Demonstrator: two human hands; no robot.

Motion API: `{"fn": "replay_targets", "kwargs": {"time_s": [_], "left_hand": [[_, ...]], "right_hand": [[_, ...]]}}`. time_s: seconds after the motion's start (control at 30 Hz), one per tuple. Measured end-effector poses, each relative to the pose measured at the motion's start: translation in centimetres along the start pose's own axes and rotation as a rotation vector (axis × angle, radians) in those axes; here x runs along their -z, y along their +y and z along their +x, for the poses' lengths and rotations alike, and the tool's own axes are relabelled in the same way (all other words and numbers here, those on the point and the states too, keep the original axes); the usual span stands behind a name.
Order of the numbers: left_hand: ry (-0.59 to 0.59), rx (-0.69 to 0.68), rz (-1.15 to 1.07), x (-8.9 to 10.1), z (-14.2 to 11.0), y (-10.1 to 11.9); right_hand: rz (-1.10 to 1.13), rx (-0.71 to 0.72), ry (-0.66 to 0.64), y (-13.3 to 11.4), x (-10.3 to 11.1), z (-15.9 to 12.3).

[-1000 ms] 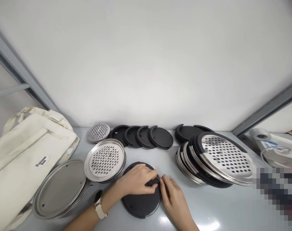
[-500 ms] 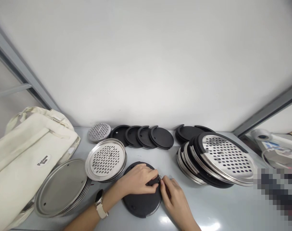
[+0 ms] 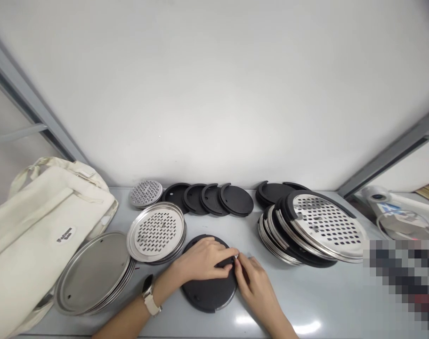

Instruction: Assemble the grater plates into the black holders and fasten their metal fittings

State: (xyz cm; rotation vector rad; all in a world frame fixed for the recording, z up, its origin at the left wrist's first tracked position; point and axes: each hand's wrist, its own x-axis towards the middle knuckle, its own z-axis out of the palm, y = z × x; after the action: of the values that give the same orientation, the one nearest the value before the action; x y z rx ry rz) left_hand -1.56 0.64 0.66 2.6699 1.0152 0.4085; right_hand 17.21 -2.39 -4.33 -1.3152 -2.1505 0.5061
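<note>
Black disc [image 3: 209, 293] flat on the desk [image 3: 327, 301]

Left hand [image 3: 203, 263] rests across its top, right hand [image 3: 255, 281] meets its rim; whether either hand's fingers grip anything, I can't tell. It looks stiff, fairly light, perhaps slick: best held by the outer edge.

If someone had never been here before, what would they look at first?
Probably the big shiny perforated metal disc, tilted on top of the stack at the right. Next might be the cream bag filling the left side, with its small printed label. Then, front and middle, the left hand lies over a round black disc, while the right hand has its fingertips at that disc's right edge.
</note>
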Motion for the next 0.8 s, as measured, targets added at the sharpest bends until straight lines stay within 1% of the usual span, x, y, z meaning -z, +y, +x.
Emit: {"fn": "replay_targets", "kwargs": {"time_s": [0.33,0.53,0.8], "left_hand": [[0.008,-0.006,-0.031,0.06,-0.07,-0.04],[0.018,-0.011,-0.003,-0.17,-0.13,-0.17],[0.036,-0.018,0.03,-0.16,-0.23,0.0]], "right_hand": [[-0.034,-0.004,0.015,-0.58,0.24,-0.07],[-0.041,-0.005,0.025,-0.68,0.26,-0.15],[-0.049,0.037,0.043,-0.75,0.17,0.05]]}}
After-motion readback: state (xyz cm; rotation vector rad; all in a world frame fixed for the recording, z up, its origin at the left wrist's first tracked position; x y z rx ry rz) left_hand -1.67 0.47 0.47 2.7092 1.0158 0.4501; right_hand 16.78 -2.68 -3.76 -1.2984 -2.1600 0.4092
